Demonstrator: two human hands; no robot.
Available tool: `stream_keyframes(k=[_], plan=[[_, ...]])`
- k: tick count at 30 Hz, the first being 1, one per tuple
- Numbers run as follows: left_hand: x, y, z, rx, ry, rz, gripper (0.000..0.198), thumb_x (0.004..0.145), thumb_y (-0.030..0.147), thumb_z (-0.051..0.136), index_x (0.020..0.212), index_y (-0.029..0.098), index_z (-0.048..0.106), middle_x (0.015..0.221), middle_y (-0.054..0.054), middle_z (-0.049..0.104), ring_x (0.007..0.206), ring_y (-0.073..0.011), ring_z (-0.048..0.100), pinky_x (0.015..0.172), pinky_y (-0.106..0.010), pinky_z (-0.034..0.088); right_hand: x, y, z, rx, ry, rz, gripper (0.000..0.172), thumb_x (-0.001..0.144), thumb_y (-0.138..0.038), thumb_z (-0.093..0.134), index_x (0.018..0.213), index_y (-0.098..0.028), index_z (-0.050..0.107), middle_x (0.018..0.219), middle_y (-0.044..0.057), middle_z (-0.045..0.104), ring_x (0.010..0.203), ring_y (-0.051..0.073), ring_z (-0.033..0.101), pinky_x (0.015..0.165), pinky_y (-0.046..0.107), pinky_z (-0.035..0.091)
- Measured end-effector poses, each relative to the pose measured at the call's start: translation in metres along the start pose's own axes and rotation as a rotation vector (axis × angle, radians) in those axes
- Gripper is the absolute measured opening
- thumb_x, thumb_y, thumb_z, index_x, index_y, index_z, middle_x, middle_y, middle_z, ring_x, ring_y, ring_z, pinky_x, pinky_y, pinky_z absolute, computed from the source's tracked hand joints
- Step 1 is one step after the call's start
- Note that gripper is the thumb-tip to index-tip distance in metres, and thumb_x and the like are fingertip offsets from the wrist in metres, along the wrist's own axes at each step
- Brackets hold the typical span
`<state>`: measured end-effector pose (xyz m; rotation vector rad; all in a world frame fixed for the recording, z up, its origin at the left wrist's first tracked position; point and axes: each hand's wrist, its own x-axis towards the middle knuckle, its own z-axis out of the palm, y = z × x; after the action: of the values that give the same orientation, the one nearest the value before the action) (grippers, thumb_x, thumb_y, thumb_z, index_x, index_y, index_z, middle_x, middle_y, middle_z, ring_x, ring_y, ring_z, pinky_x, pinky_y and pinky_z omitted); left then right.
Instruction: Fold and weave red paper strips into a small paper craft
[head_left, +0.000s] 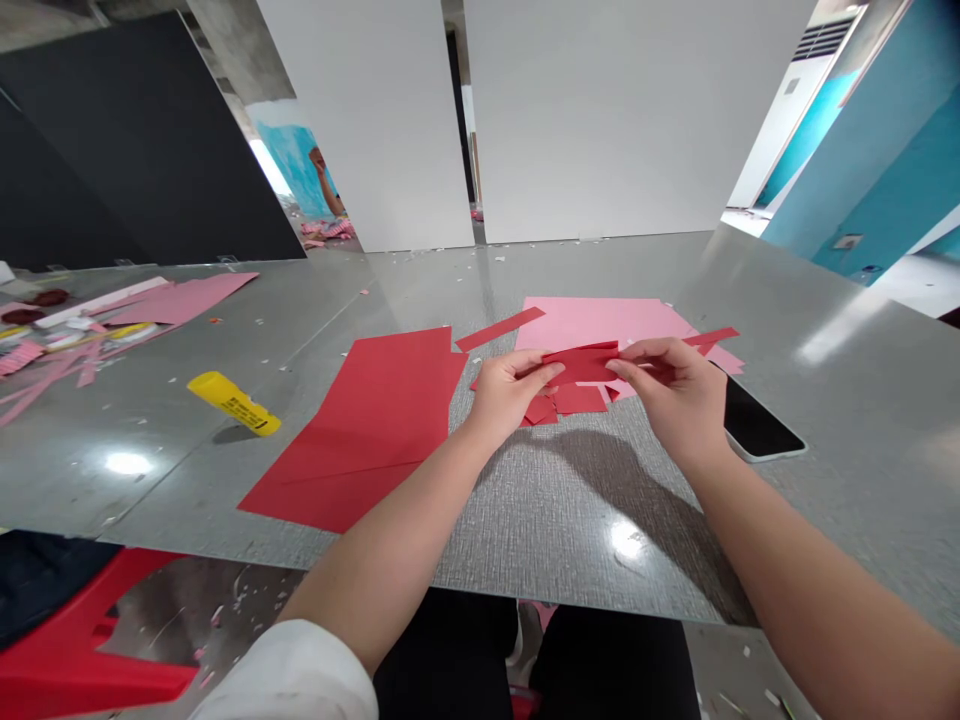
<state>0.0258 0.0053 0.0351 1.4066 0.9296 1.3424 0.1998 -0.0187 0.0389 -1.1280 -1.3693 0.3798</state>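
Both hands pinch a folded piece of red paper [581,365] above the table. My left hand [514,390] holds its left end, and my right hand [675,395] holds its right end. Beneath them lies a pink paper sheet [600,322], partly covered by small red paper scraps [566,400]. A large red paper sheet [360,430] lies left of my left hand, with a narrow red strip [500,329] above it. A black smartphone [757,425] lies just right of my right hand, its lower edge showing.
A yellow glue stick [234,403] lies on the grey metal table [570,500] to the left. Pink paper strips and scraps [180,300] lie at the far left. Beyond the table stand white panels [592,110]. A person's raised arm [328,180] shows between them. A red stool [75,640] sits below left.
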Motion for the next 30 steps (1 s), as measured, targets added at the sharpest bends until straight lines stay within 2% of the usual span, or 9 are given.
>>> stream_keyframes(k=[3, 6, 12, 15, 20, 25, 30], plan=[[-0.0005, 0.0003, 0.0013, -0.029, 0.004, -0.020, 0.021, 0.066, 0.031, 0.069, 0.081, 0.015, 0.069, 0.080, -0.002, 0.067, 0.078, -0.0152, 0.062, 0.068, -0.031, 0.056, 0.0000, 0.0001, 0.0017, -0.013, 0.011, -0.014, 0.011, 0.070, -0.031, 0.066, 0.074, -0.023, 0.061, 0.079, 0.001, 0.062, 0.074, 0.015, 0.059, 0.067, 0.031, 0.050], [-0.0010, 0.0013, 0.0018, -0.036, -0.020, -0.025, 0.021, 0.067, 0.031, 0.069, 0.081, 0.015, 0.069, 0.080, -0.002, 0.067, 0.077, -0.0146, 0.061, 0.068, -0.030, 0.056, 0.0014, 0.0008, 0.0022, 0.033, -0.009, 0.023, 0.014, 0.067, -0.030, 0.069, 0.070, -0.022, 0.058, 0.074, 0.000, 0.059, 0.067, 0.013, 0.056, 0.063, 0.029, 0.047], [-0.0012, 0.0016, 0.0017, -0.014, -0.030, -0.039, 0.020, 0.067, 0.029, 0.068, 0.082, 0.015, 0.069, 0.080, -0.003, 0.067, 0.078, -0.0149, 0.061, 0.068, -0.030, 0.056, 0.0056, 0.0043, -0.0004, 0.126, -0.160, 0.127, 0.023, 0.065, -0.035, 0.071, 0.066, -0.021, 0.053, 0.068, -0.002, 0.053, 0.058, 0.011, 0.048, 0.056, 0.026, 0.041], [-0.0011, 0.0002, 0.0013, -0.005, -0.038, -0.031, 0.020, 0.068, 0.030, 0.068, 0.082, 0.016, 0.069, 0.081, -0.003, 0.067, 0.080, -0.0155, 0.061, 0.069, -0.031, 0.055, 0.0068, 0.0054, -0.0015, 0.034, -0.209, 0.105, 0.024, 0.064, -0.038, 0.071, 0.068, -0.021, 0.055, 0.069, -0.002, 0.054, 0.058, 0.011, 0.047, 0.055, 0.027, 0.040], [-0.0008, -0.0030, 0.0006, 0.015, -0.052, -0.023, 0.020, 0.068, 0.032, 0.067, 0.082, 0.017, 0.069, 0.080, -0.002, 0.067, 0.079, -0.0154, 0.061, 0.072, -0.032, 0.055, 0.0065, 0.0058, -0.0022, -0.209, -0.149, -0.008, 0.022, 0.065, -0.040, 0.070, 0.060, -0.023, 0.058, 0.061, -0.001, 0.054, 0.053, 0.011, 0.043, 0.052, 0.027, 0.036], [-0.0005, -0.0050, -0.0008, 0.016, -0.073, -0.013, 0.021, 0.069, 0.032, 0.067, 0.082, 0.017, 0.069, 0.082, -0.003, 0.067, 0.080, -0.0158, 0.061, 0.074, -0.032, 0.054, 0.0052, 0.0022, -0.0027, -0.186, -0.151, 0.076, 0.015, 0.066, -0.036, 0.070, 0.063, -0.024, 0.063, 0.060, -0.002, 0.059, 0.052, 0.012, 0.047, 0.050, 0.027, 0.036], [0.0000, -0.0061, -0.0020, 0.052, -0.082, -0.010, 0.021, 0.069, 0.033, 0.067, 0.083, 0.018, 0.069, 0.084, -0.004, 0.067, 0.081, -0.0163, 0.061, 0.074, -0.032, 0.052, 0.0058, -0.0003, -0.0039, -0.170, -0.172, 0.089, 0.016, 0.066, -0.036, 0.070, 0.061, -0.023, 0.062, 0.056, -0.002, 0.057, 0.050, 0.011, 0.045, 0.049, 0.027, 0.035]])
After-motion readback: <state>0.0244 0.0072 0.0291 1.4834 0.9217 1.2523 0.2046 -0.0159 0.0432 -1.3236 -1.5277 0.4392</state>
